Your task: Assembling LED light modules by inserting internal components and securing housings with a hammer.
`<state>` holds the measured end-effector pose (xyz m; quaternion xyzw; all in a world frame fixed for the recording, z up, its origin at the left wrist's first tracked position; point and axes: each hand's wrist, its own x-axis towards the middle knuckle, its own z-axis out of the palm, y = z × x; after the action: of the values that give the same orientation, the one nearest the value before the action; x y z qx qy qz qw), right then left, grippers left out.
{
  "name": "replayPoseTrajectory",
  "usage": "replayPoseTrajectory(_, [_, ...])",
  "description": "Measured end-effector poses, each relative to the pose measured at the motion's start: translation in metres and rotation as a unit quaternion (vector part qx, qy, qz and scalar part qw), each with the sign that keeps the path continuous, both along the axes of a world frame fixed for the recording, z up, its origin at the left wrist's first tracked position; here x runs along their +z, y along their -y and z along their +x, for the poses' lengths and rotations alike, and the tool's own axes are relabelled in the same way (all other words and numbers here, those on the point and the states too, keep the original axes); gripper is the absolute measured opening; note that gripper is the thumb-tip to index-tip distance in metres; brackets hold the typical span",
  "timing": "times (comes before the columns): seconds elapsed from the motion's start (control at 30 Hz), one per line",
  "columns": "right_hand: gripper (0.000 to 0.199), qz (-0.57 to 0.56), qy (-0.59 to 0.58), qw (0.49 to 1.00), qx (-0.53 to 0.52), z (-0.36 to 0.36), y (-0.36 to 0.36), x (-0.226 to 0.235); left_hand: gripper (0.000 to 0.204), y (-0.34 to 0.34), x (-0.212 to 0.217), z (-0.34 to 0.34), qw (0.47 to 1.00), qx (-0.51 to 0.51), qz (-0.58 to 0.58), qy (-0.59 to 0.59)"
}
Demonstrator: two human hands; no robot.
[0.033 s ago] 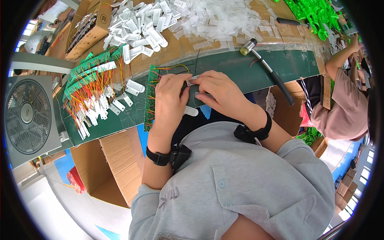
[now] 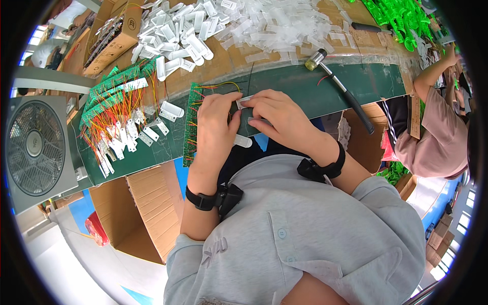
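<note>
Shot from the wearer's head, 1 wide fisheye camera, the left of 2 worn side by side, looks steeply down over a grey shirt [image 2: 330, 218] that fills the near foreground. A left hand [image 2: 216, 117] and a right hand [image 2: 282, 116] sit close, around mid-view, by the near edge of a green work surface [image 2: 290, 86]. The view takes in white plastic parts [image 2: 178, 30] on the far side, a fan [image 2: 34, 145] at left and a co-worker [image 2: 432, 134] at right, straight edges bowing outward.
</note>
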<state>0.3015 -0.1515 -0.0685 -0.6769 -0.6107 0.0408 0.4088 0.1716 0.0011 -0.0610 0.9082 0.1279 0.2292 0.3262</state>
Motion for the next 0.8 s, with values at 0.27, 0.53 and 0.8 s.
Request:
replayPoseTrajectory(0.27, [0.020,0.004,-0.022,1.000,0.002,0.000,-0.002,-0.001,0.039,-0.001,-0.007,0.000,0.999,0.005,-0.041,0.031])
replayPoseTrajectory(0.53, [0.013,0.036,-0.155,0.980,-0.117,0.006,-0.008,0.017,0.037,-0.002,-0.004,-0.003,0.998,0.010,-0.056,-0.008])
replayPoseTrajectory(0.8, [0.015,0.053,-0.292,0.945,-0.138,0.004,-0.016,-0.001,0.037,0.000,-0.004,-0.002,0.999,0.013,-0.050,-0.006])
